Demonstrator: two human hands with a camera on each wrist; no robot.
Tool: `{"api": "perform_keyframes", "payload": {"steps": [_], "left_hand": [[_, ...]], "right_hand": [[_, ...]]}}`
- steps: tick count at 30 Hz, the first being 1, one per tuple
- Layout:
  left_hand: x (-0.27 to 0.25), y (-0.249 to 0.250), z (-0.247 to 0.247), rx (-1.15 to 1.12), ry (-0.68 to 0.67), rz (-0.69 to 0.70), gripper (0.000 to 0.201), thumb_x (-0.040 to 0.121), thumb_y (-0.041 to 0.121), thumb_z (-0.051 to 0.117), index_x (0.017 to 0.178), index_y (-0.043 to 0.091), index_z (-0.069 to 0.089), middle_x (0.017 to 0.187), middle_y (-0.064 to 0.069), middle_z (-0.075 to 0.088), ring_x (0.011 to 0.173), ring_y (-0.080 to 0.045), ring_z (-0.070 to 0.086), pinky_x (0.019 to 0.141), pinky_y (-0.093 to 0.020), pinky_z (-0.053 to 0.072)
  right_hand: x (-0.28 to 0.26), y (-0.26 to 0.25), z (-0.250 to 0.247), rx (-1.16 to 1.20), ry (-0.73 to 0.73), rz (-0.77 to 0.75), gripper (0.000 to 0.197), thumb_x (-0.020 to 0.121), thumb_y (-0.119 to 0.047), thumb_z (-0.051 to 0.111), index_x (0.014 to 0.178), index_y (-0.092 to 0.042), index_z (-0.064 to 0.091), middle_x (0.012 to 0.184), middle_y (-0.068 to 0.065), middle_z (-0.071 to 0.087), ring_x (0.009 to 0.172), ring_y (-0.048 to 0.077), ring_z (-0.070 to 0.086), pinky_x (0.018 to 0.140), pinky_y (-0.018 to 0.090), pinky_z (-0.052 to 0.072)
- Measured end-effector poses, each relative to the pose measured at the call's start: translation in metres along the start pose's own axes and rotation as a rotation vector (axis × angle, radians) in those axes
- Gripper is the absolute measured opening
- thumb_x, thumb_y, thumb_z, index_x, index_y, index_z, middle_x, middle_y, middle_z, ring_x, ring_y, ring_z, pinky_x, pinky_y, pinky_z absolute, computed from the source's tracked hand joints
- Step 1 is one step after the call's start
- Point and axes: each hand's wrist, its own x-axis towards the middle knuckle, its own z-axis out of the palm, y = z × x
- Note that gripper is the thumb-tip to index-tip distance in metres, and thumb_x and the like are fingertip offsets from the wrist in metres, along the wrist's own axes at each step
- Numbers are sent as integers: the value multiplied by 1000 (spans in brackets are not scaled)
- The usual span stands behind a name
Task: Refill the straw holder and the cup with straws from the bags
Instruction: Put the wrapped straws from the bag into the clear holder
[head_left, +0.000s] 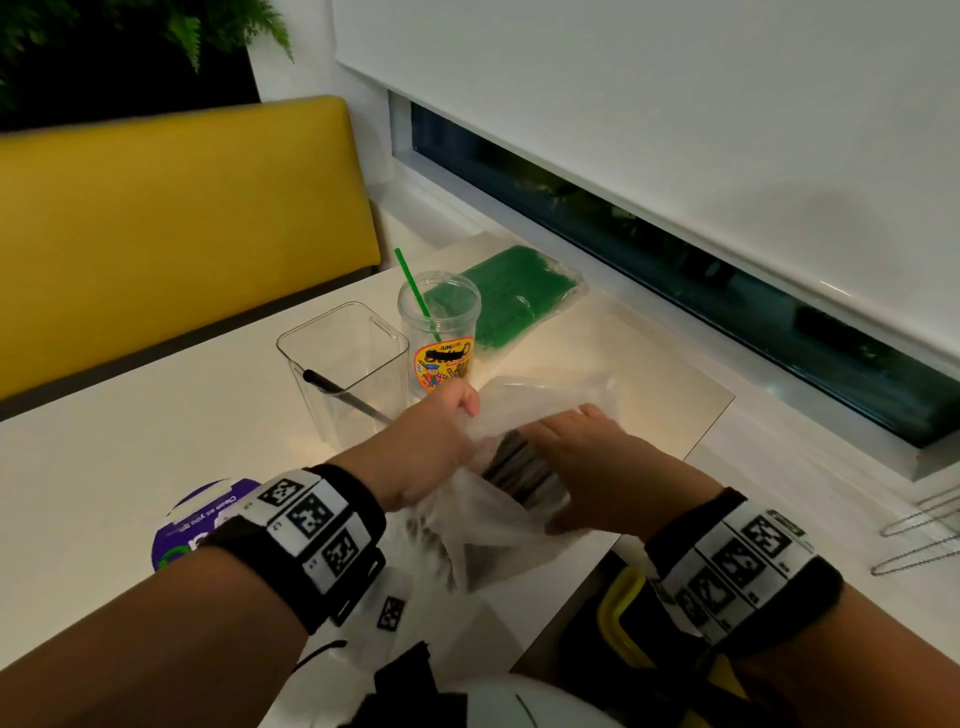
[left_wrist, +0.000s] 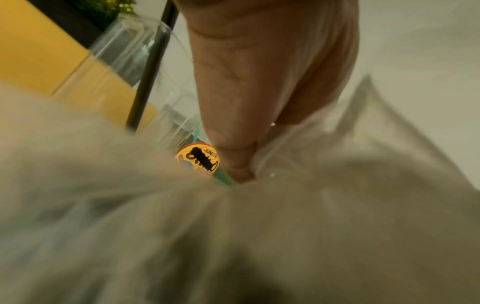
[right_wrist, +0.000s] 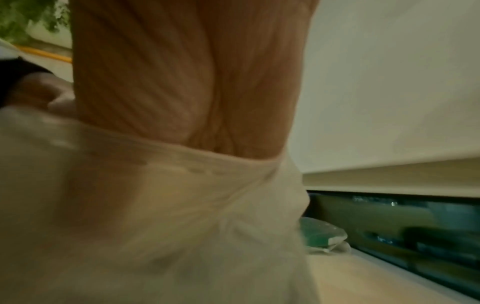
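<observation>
White table (head_left: 156, 415), both hands low: left hand (head_left: 426, 441) pinching clear bag (head_left: 498, 525), right hand's (head_left: 587, 467) fingers hidden inside.

A white table (head_left: 156, 447) carries a clear straw holder (head_left: 345, 364) and a labelled cup (head_left: 441, 332), both just beyond the left fingers (head_left: 465, 397). A bag of green straws (head_left: 511, 291) lies farther past them, and a purple sticker (head_left: 202, 519) sits well back of the fingers, by the wrist.

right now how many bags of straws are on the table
2. The bag of green straws lies behind the cup, near the window. The bag of dark straws is held between the left hand and right hand.
</observation>
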Motion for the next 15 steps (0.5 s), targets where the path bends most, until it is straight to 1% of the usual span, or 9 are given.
{"api": "perform_keyframes", "payload": {"steps": [1, 3, 5, 7, 8, 10, 12, 14, 15], "left_hand": [[-3, 0, 0, 104, -18, 62, 41, 78, -14, 57, 90, 25, 50, 115, -9, 55, 86, -17, 61, 61, -20, 45], [-10, 3, 3, 274, -71, 166, 47, 75, -16, 56, 82, 30, 58, 150, -3, 33, 132, -18, 40, 91, -18, 37], [-13, 2, 7, 414, -18, 199, 40, 84, 4, 60, 105, 38, 65, 149, 2, 36, 129, -21, 43, 93, -23, 37], [-18, -1, 13, 749, 62, 191, 48, 93, 22, 46, 136, 44, 45, 142, -2, 39, 110, -27, 53, 82, -28, 39], [-20, -4, 17, 853, 70, 181, 51, 94, 22, 45, 141, 40, 40, 140, -4, 37, 107, -28, 54, 78, -30, 38], [-21, -10, 23, 870, 50, 62, 67, 84, 22, 64, 144, 31, 35, 141, -6, 31, 108, -30, 56, 76, -31, 42], [-18, -24, 29, 864, -38, -36, 103, 69, 27, 82, 150, 31, 18, 155, -10, 7, 124, -38, 48, 92, -36, 49], [-16, -38, 32, 884, -177, -112, 128, 66, 26, 86, 152, 36, -8, 159, -10, -25, 145, -49, 18, 114, -48, 37], [-17, -42, 31, 893, -232, -123, 132, 69, 25, 85, 151, 36, -18, 158, -11, -31, 148, -49, 7, 118, -51, 30]], "right_hand": [[-2, 4, 3, -58, -36, 13, 104, 64, -61, 76, 149, -25, 30, 147, -1, 44, 133, 21, 40, 116, 36, 24], [-4, 7, 6, -95, -117, 30, 116, 63, -66, 74, 155, -24, 16, 158, 3, 31, 144, 25, 28, 121, 41, 13], [-3, 6, 8, -75, -193, 39, 122, 64, -68, 73, 156, -24, 5, 162, 3, 19, 149, 27, 16, 122, 46, 5], [0, -3, 11, -25, -258, 55, 130, 62, -67, 76, 155, -29, -6, 164, 2, 10, 149, 32, 13, 121, 52, 9], [1, -7, 14, -17, -298, 64, 134, 62, -66, 78, 153, -32, -13, 164, 2, 4, 149, 34, 12, 120, 56, 13], [2, -14, 25, -25, -369, 64, 138, 62, -61, 81, 151, -34, -21, 164, 3, -6, 148, 38, 12, 116, 60, 21], [-2, -17, 32, -49, -391, 70, 139, 62, -59, 82, 151, -33, -21, 164, 6, -7, 149, 38, 8, 114, 61, 26], [-5, -22, 29, -33, -358, 79, 135, 66, -56, 82, 153, -30, -17, 164, 7, -1, 149, 37, 10, 115, 60, 26], [-4, -25, 25, -18, -327, 66, 127, 70, -52, 80, 155, -27, -11, 164, 7, 4, 148, 35, 13, 116, 59, 24]]}}
